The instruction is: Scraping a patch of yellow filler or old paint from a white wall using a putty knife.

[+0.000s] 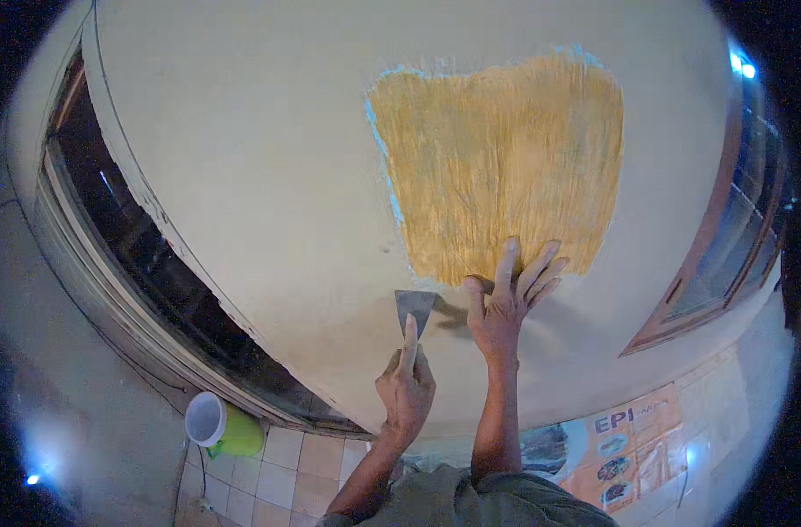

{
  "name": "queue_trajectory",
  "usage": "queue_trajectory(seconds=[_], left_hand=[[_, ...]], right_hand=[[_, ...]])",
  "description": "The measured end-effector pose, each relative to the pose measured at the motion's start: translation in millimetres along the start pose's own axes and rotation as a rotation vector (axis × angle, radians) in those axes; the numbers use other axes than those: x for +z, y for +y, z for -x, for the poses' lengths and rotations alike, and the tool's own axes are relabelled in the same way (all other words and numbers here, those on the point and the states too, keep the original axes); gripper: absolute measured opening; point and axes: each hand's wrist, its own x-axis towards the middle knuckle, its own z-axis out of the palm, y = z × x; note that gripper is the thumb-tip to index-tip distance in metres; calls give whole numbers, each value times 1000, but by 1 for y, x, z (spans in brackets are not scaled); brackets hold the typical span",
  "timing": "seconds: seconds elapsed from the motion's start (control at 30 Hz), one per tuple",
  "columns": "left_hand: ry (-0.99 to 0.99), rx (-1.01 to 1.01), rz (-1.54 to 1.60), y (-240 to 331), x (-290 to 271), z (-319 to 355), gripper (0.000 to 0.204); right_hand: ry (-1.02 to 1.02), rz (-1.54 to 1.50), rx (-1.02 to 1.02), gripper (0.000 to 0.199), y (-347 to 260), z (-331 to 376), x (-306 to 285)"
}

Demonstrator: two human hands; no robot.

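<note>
The scraper stands blade-up against the wall, gripped around its handle by the left hand, forefinger laid along it. Its blade edge sits just below the lower left corner of the yellow patch. The right hand, fingers spread, presses flat on the patch's lower edge, just beside the blade.

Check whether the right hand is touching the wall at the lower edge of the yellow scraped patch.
Touching. The head view shows the right hand laid flat on the wall, its fingers spread over the bottom edge of the yellow patch.
</note>
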Motion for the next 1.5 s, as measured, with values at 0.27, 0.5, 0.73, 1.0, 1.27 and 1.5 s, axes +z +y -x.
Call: queue_trajectory(seconds=[0.27,0.5,0.73,1.0,1.27,1.5], left_hand=[[40,-31,65,-5,2,1,53],[101,14,68,-13,6,-2,62],[132,68,62,-15,6,-8,62],[114,41,75,6,-8,-32,64],[210,94,89,24,-24,-63,62],[183,90,42,20,-24,-53,60]], right_hand=[[-23,12,-7,73,5,2,1],[-19,3,-16,74,11,3,5],[-2,7,-37,73,10,4,8],[-33,4,-33,74,9,4,4],[-13,103,-56,77,13,2,3],[-23,104,-33,75,10,4,4]])
